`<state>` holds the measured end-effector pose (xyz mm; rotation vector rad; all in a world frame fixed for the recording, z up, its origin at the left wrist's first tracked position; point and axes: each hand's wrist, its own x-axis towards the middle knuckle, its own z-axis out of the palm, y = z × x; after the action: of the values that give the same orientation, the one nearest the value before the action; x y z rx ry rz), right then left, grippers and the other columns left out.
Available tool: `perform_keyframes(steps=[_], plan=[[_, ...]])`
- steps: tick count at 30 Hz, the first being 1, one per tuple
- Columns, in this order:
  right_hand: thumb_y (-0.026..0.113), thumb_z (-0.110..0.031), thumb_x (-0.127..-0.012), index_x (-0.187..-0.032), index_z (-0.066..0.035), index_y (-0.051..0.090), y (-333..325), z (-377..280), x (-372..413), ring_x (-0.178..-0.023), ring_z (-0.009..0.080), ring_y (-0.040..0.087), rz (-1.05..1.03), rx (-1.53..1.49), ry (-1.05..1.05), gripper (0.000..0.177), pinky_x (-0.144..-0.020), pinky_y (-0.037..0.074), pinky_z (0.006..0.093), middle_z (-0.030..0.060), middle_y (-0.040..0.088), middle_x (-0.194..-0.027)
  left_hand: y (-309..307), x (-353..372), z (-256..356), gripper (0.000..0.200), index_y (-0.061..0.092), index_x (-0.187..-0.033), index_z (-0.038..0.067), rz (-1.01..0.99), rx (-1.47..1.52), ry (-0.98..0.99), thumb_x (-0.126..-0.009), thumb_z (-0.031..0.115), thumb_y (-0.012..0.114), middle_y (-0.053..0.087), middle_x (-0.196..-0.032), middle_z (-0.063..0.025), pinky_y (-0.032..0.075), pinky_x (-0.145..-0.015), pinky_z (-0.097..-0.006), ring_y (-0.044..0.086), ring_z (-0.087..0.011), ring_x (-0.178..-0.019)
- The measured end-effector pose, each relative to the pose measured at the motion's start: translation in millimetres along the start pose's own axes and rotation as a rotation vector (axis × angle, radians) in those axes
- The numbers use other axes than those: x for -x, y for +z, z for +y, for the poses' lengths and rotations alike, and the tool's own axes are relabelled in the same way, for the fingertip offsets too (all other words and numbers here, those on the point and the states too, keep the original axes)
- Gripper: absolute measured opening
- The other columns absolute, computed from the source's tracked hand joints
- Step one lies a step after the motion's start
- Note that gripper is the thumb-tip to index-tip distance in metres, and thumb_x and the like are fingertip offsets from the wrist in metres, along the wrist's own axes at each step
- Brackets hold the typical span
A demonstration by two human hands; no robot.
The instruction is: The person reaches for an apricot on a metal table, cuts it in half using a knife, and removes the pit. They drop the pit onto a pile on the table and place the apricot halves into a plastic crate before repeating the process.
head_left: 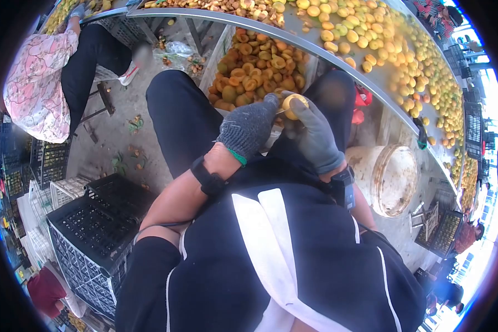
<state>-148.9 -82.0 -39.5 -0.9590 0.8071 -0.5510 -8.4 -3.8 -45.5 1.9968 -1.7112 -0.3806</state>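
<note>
My right hand [318, 138] gripped one yellow fruit [296, 107], near the halved fruit [257, 69]. My left hand [247, 128] was curled beside it; grip unclear, could not tell. Judged: light, soft flesh, slippery if wet; best held lightly around its sides.

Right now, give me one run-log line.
Left hand: gloved, beside apricot | Right hand: gloved, holding it | White crate: cut apricots | Table: loose apricots

Beyond the bin [213, 62] of cut fruit, the metal-edged tabletop [315, 49] carried cut pieces [240, 8] and loose yellow-orange fruit [351, 36]. Left of the bin, leafy scraps [118, 163] littered the floor [97, 160]; right of it stood a stained bucket [382, 180].
</note>
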Motion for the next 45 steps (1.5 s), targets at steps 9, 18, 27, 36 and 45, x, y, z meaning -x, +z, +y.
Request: perform_keyframes(steps=[9, 18, 27, 36, 45], plan=[[0.051, -0.044, -0.099, -0.124, -0.006, 0.052, 0, -10, 5, -0.049, 0.0091, 0.047, -0.234, -0.369, 0.155, 0.045, -0.041, 0.032, 0.0215, 0.0076, 0.059, -0.080, 1, -2, 1, 0.024, 0.054, -0.108, 0.006, 0.067, 0.238, -0.037, -0.086, 0.012, 0.061, 0.066, -0.083, -0.0209, 0.052, -0.067, -0.0480, 0.065, -0.0402, -0.081], [0.064, -0.039, -0.093, -0.113, -0.006, 0.054, 6, -12, 0, -0.053, 0.0042, 0.048, -0.013, 0.207, 0.031, 0.040, -0.043, 0.034, 0.0189, 0.0004, 0.055, -0.080, -5, -4, 2, 0.036, 0.050, -0.122, 0.006, -0.066, 0.184, -0.119, -0.088, 0.014, 0.060, 0.066, -0.085, -0.0235, 0.052, -0.068, -0.0472, 0.066, -0.0395, -0.084], [0.062, -0.030, -0.094, -0.112, -0.008, 0.054, 9, -4, 10, -0.047, 0.0034, 0.042, -0.030, 0.084, -0.015, 0.030, -0.041, 0.031, 0.0178, -0.0004, 0.055, -0.079, -8, -5, 2, 0.057, 0.042, -0.140, 0.015, -0.053, 0.340, 0.009, -0.087, 0.005, 0.059, 0.066, -0.106, -0.0220, 0.055, -0.080, -0.0429, 0.066, -0.0378, -0.096], [0.054, -0.042, -0.098, -0.110, -0.007, 0.054, -11, 2, 5, -0.046, 0.0031, 0.042, -0.173, 0.013, 0.043, 0.037, -0.040, 0.030, 0.0169, -0.0003, 0.056, -0.078, -7, -16, -8, 0.057, 0.045, -0.139, 0.011, -0.178, 0.454, 0.103, -0.085, 0.007, 0.064, 0.067, -0.111, -0.0196, 0.054, -0.087, -0.0404, 0.066, -0.0377, -0.099], [0.047, -0.053, -0.098, -0.103, -0.008, 0.057, -9, -6, -8, -0.059, 0.0089, 0.050, 0.044, 0.084, 0.099, 0.046, -0.049, 0.038, 0.0215, 0.0043, 0.058, -0.079, -3, -24, -13, 0.063, 0.041, -0.141, 0.010, -0.130, 0.399, 0.024, -0.082, 0.006, 0.065, 0.067, -0.096, -0.0235, 0.054, -0.076, -0.0433, 0.066, -0.0402, -0.087]])
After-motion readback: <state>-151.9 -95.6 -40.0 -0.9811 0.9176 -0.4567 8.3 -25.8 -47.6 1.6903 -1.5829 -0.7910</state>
